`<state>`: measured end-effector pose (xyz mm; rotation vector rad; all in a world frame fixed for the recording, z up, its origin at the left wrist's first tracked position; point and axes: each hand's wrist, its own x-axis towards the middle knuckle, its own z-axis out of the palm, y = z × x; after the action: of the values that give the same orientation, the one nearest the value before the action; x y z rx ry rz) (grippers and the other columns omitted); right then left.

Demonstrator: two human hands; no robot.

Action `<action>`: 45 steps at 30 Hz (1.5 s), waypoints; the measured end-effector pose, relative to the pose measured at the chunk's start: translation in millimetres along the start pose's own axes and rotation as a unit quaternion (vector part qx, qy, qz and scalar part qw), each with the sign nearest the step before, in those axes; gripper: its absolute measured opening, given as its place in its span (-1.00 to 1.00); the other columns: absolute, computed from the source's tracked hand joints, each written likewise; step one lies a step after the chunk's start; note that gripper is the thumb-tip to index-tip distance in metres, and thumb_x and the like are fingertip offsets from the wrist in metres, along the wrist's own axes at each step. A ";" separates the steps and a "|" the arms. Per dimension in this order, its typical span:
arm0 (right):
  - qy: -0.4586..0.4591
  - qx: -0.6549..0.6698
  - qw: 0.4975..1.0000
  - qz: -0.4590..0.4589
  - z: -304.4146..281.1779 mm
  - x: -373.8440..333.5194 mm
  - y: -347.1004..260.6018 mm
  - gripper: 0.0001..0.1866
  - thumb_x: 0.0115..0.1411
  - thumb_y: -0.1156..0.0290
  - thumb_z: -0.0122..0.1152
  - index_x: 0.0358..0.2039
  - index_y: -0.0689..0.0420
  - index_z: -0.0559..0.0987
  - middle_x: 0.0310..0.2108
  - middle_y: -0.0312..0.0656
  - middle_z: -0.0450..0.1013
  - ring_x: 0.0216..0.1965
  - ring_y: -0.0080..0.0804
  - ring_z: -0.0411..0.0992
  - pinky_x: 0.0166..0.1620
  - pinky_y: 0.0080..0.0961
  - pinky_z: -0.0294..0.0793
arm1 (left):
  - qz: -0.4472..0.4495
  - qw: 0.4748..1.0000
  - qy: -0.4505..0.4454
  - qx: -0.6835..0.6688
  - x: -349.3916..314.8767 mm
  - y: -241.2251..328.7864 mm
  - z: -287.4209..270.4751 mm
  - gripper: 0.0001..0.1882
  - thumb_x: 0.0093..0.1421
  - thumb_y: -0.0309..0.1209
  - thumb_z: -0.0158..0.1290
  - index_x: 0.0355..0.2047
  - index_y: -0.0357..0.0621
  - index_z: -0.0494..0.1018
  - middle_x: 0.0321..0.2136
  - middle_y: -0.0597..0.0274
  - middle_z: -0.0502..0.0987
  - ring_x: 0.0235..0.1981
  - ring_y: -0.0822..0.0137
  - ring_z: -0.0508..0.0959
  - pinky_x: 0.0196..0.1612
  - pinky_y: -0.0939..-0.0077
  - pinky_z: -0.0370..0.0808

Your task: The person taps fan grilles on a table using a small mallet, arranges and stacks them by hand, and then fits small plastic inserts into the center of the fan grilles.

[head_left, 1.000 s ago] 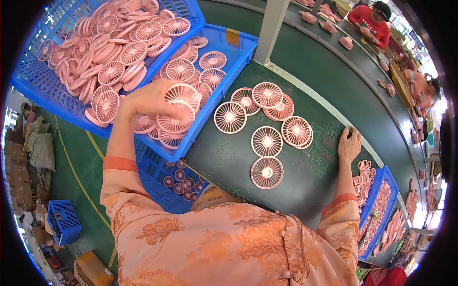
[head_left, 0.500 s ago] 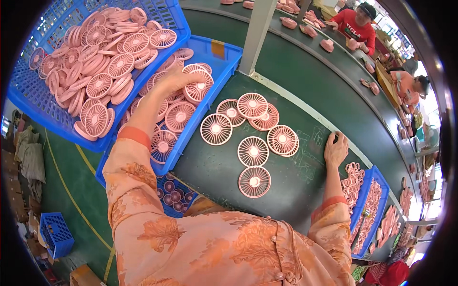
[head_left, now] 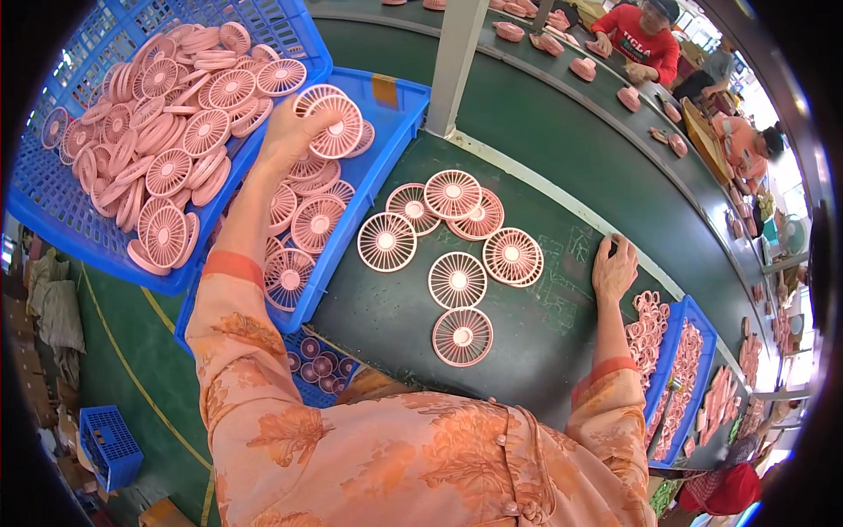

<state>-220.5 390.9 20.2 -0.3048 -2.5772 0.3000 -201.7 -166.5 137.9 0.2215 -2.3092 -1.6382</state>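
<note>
Over the blue tray (head_left: 406,95) at left, my left hand (head_left: 285,136) is closed on a pink round fan grille (head_left: 339,128). A second grille (head_left: 318,95) shows just behind it, against my fingers. More grilles (head_left: 318,223) lie piled in the tray below. On the dark green table (head_left: 378,321) between my arms lie several grilles, some overlapping, with one (head_left: 462,336) nearest me. My right hand (head_left: 616,267) rests by the table's far right edge, fingers curled in, with nothing visible in them; its palm is hidden.
A blue crate (head_left: 189,270) heaped with grilles stands at far left. A grey post (head_left: 455,70) rises behind the table. Beyond runs a green conveyor (head_left: 536,114) with pink parts and a person in red (head_left: 648,44). A blue bin (head_left: 674,351) of small pink parts sits at right.
My left hand has moved up and left over the tray, now lifting grilles off the pile. My right hand stays at the table edge. The view has shifted slightly.
</note>
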 end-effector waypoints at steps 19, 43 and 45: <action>-0.004 -0.003 1.000 0.005 3.3 2.1 5.2 -0.61 0.26 0.11 0.10 -0.01 0.06 0.58 0.05 -0.05 0.48 0.11 -0.03 0.40 0.15 -0.10 0.34 | 0.242 0.901 -0.249 0.262 -96.2 41.5 124.4 -0.26 0.00 -0.06 0.32 0.09 -0.28 0.41 0.03 -0.21 0.50 0.05 -0.12 0.51 0.12 0.13 0.44; -0.011 -0.004 1.000 -0.004 3.6 3.9 0.8 -0.59 0.30 0.09 0.01 0.00 0.05 0.57 0.07 -0.03 0.48 0.12 0.04 0.40 0.15 -0.02 0.34 | 0.046 0.920 0.136 0.364 -18.7 -25.8 -12.4 -0.64 0.24 -0.27 0.10 -0.15 -0.37 0.42 -0.18 -0.25 0.58 -0.14 -0.21 0.58 -0.06 -0.05 0.49; -0.007 -0.009 1.000 -0.004 1.8 4.3 1.6 -0.60 0.30 0.09 0.01 -0.01 0.05 0.57 0.07 -0.03 0.48 0.12 0.04 0.40 0.14 -0.02 0.34 | 0.098 0.861 0.145 0.477 -31.0 -38.8 -12.4 -0.60 0.25 -0.23 0.09 -0.12 -0.37 0.41 -0.16 -0.28 0.57 -0.11 -0.19 0.58 -0.04 -0.02 0.50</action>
<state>-224.8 393.3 20.3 -0.3001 -2.5946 0.2781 -170.2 -181.5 100.4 0.3852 -2.5665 -0.2222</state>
